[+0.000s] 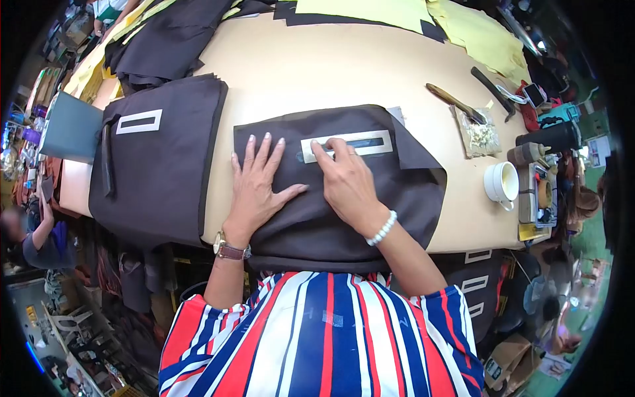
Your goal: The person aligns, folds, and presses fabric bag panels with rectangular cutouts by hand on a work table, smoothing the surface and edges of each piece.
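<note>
My left hand (260, 183) lies flat with fingers spread on a dark brown sheet (390, 212), which looks like leather. My right hand (348, 185) has its fingers bent and drawn together over the left part of a white slotted frame (380, 141) on the same sheet. Whether the fingertips pinch anything small is hidden. Bluish smears show inside the slot and by the frame's left end. The sheet's right corner is folded over. To the left lies a stack of similar dark sheets (159, 172) with another white frame (139, 122) on top.
A dark bar-like tool (107, 159) rests on the left stack. Right of the work lie a wooden-handled brush (456, 102), a plastic bag of pale bits (477, 135) and a white cup (497, 182). Yellow sheets (364, 10) cover the table's far edge. Another person's arm (45, 221) shows far left.
</note>
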Motion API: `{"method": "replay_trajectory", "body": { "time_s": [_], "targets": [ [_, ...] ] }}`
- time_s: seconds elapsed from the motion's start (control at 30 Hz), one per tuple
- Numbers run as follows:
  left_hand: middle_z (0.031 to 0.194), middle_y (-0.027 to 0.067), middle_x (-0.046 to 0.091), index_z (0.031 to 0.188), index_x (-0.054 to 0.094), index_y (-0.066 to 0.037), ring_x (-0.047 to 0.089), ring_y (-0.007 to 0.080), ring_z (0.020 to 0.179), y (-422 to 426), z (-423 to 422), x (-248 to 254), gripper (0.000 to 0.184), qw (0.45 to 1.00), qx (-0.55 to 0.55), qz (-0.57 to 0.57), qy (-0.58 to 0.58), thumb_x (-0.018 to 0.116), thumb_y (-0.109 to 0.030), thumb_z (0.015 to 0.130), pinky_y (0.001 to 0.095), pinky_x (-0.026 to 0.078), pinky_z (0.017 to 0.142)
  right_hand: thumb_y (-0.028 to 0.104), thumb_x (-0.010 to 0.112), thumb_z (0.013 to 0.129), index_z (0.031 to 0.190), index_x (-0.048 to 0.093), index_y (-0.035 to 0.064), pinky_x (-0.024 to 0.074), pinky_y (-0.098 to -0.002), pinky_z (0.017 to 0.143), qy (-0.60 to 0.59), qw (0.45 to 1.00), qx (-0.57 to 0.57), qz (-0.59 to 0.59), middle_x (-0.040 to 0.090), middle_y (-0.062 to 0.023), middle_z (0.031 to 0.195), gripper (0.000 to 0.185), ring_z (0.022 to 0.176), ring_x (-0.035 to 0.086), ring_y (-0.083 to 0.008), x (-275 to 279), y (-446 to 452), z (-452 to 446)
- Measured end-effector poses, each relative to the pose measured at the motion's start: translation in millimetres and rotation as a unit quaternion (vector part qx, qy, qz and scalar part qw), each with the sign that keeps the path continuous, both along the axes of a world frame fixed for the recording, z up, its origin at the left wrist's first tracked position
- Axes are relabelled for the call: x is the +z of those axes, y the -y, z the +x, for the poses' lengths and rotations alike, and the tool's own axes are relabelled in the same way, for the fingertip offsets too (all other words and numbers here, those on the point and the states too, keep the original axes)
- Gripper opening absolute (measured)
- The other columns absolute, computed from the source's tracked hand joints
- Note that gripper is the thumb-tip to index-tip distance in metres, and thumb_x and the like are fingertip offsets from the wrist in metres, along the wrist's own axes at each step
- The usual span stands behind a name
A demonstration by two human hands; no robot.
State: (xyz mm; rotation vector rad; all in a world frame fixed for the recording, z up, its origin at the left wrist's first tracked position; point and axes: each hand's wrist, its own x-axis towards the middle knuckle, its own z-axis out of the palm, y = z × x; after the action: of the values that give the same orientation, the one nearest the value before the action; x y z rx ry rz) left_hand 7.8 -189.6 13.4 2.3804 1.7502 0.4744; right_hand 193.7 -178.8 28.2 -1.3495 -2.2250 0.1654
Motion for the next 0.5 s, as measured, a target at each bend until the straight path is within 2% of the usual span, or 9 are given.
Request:
{"method": "replay_trajectory", "body": {
  "time_s": [0.07, 0.17, 0.27, 0.3, 0.33, 0.4, 0.43, 0.5],
  "targets": [
    [0.143, 0.0141, 0.031, 0.136, 0.040, -0.013, 0.023, 0.0340, 0.134, -2.0, -0.3, -2.3, 0.083, 1.000, 0.002, -0.013, -0.011, 0.066, -0.056, 0.071, 0.0628, 0.014, 0.104, 0.005, 0.052, 0.076, 0.119, 0.052, 0.0022, 0.0454, -0.0381, 0.074, 0.057, 0.998, -0.023, -0.008, 0.052, -0.0149, 0.101, 0.043, 0.089, 0.054, -0.0305, -10.4, -5.9, -10.2],
    [0.144, 0.0136, 0.031, 0.136, 0.040, -0.014, 0.023, 0.0331, 0.135, 1.5, -0.6, -4.1, 0.084, 0.999, 0.006, -0.044, -0.022, 0.066, -0.057, 0.070, 0.0637, 0.014, 0.103, 0.005, 0.052, 0.075, 0.110, 0.059, 0.0048, 0.0454, -0.0392, 0.075, 0.093, 0.995, -0.040, 0.016, 0.053, -0.0144, 0.100, 0.035, 0.089, 0.054, -0.0318, -10.4, 0.5, -17.3],
    [0.145, 0.0135, 0.030, 0.136, 0.040, -0.013, 0.022, 0.0325, 0.135, -1.4, -0.9, 1.5, 0.084, 0.998, 0.013, -0.053, -0.029, 0.066, -0.057, 0.069, 0.0644, 0.014, 0.103, 0.002, 0.052, 0.073, 0.089, 0.067, 0.0070, 0.0454, -0.0395, 0.077, -0.052, 0.997, -0.002, -0.062, 0.053, -0.0147, 0.099, 0.023, 0.089, 0.054, -0.0320, -9.2, -3.7, -2.4],
    [0.145, 0.0136, 0.029, 0.136, 0.041, -0.013, 0.022, 0.0324, 0.135, -1.3, -1.2, 1.9, 0.084, 0.998, 0.012, -0.056, -0.026, 0.067, -0.057, 0.069, 0.0648, 0.014, 0.103, -0.004, 0.049, 0.069, 0.070, 0.066, 0.0059, 0.0454, -0.0382, 0.078, -0.164, 0.980, 0.019, -0.109, 0.052, -0.0152, 0.098, 0.020, 0.089, 0.055, -0.0320, -7.0, -2.6, 7.1],
    [0.145, 0.0137, 0.029, 0.136, 0.041, -0.013, 0.021, 0.0323, 0.136, -1.7, -0.2, 2.0, 0.084, 0.998, 0.011, -0.058, -0.021, 0.067, -0.057, 0.069, 0.0652, 0.014, 0.102, -0.009, 0.046, 0.065, 0.068, 0.064, 0.0038, 0.0453, -0.0369, 0.079, -0.213, 0.970, 0.023, -0.115, 0.052, -0.0160, 0.098, 0.022, 0.089, 0.055, -0.0314, 0.2, 1.1, 21.2],
    [0.145, 0.0139, 0.029, 0.136, 0.039, -0.012, 0.023, 0.0332, 0.135, 0.8, -1.9, 4.7, 0.085, 0.999, 0.034, -0.040, 0.012, 0.070, -0.052, 0.068, 0.0585, 0.017, 0.105, -0.013, 0.043, 0.063, 0.072, 0.062, 0.0006, 0.0446, -0.0364, 0.082, -0.222, 0.970, -0.098, -0.020, 0.053, -0.0174, 0.102, 0.025, 0.092, 0.055, -0.0321, 12.1, 19.5, 47.7],
    [0.145, 0.0139, 0.030, 0.137, 0.038, -0.012, 0.023, 0.0337, 0.134, 3.3, -3.9, 7.2, 0.086, 0.998, 0.042, -0.032, 0.028, 0.072, -0.049, 0.068, 0.0551, 0.019, 0.106, -0.012, 0.043, 0.064, 0.080, 0.062, 0.0011, 0.0433, -0.0382, 0.085, -0.168, 0.971, -0.169, 0.033, 0.052, -0.0183, 0.105, 0.028, 0.098, 0.053, -0.0330, 17.9, 30.4, 62.4],
    [0.138, 0.0168, 0.038, 0.133, 0.042, -0.009, 0.034, 0.0359, 0.127, 14.1, -10.9, 17.3, 0.082, 0.993, 0.093, 0.011, 0.075, 0.073, -0.048, 0.068, 0.0491, 0.028, 0.103, -0.010, 0.045, 0.069, 0.103, 0.055, -0.0019, 0.0391, -0.0412, 0.092, -0.117, 0.948, -0.289, 0.059, 0.050, -0.0199, 0.109, 0.037, 0.105, 0.050, -0.0343, 12.9, 55.3, 92.3]
  ]
}}
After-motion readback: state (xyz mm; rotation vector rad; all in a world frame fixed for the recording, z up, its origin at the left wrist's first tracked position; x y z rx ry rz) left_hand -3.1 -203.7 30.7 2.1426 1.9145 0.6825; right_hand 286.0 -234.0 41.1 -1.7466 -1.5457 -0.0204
